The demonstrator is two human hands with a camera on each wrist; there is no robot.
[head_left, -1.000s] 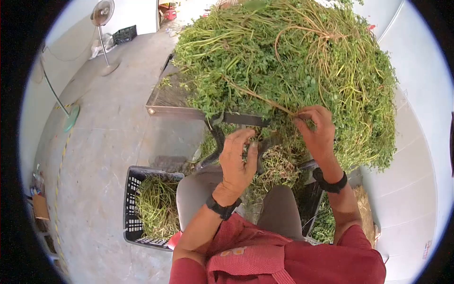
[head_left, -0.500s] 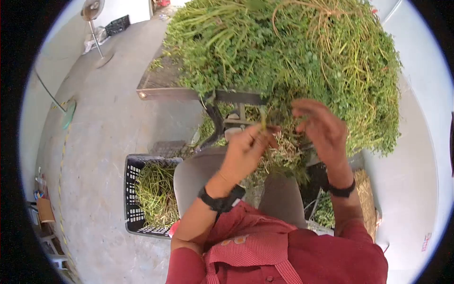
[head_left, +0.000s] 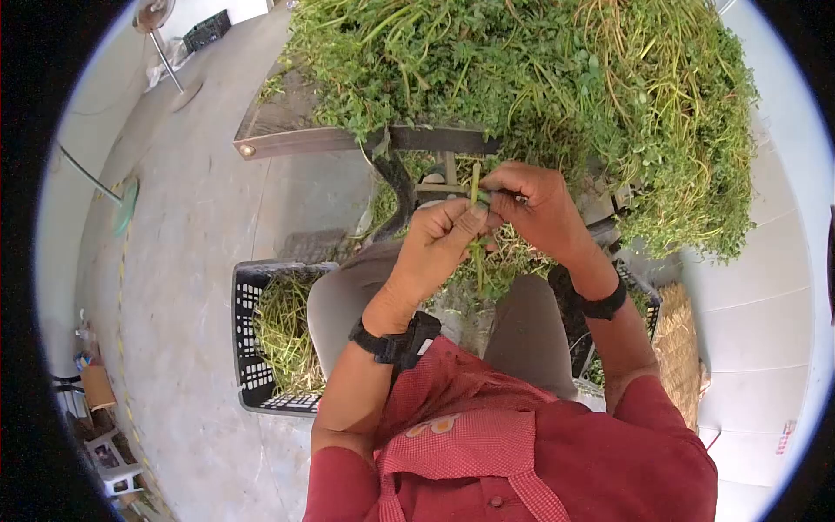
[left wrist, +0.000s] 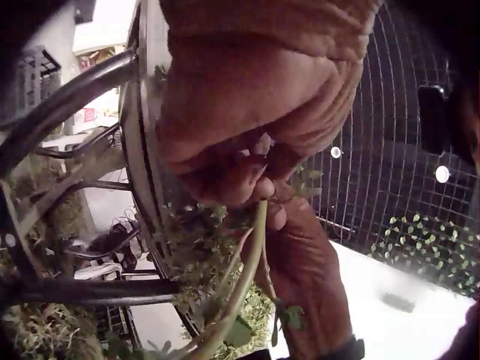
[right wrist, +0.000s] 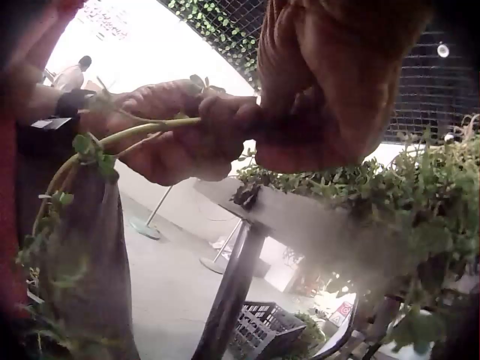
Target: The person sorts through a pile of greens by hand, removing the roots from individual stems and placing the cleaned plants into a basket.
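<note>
Over the lap, my left hand [head_left: 439,239] pinches a green leafy stem [head_left: 475,184] between thumb and fingers. In the left wrist view the stem [left wrist: 253,262] bends away below the fingertips, with small leaves along it. My right hand [head_left: 544,213] meets the left at the stem's upper part, thumb and forefinger curled together on it. The right wrist view shows the right hand [right wrist: 322,90] fingertip to fingertip with the left hand [right wrist: 176,127], while the stem's leafy end [right wrist: 90,154] droops to one side. The fingers hide the pinched part.
A large heap of leafy stems [head_left: 522,78] covers the table [head_left: 291,104] ahead, hanging over its front edge. A black crate [head_left: 248,348] of cut stems stands by the left leg. More stems lie between the knees. A fan [head_left: 170,61] stands at the far left.
The right hand has come from the heap's edge to the left hand, which now pinches a stem. The brown stem that the right hand held earlier is no longer seen in it. The view has tilted down.
</note>
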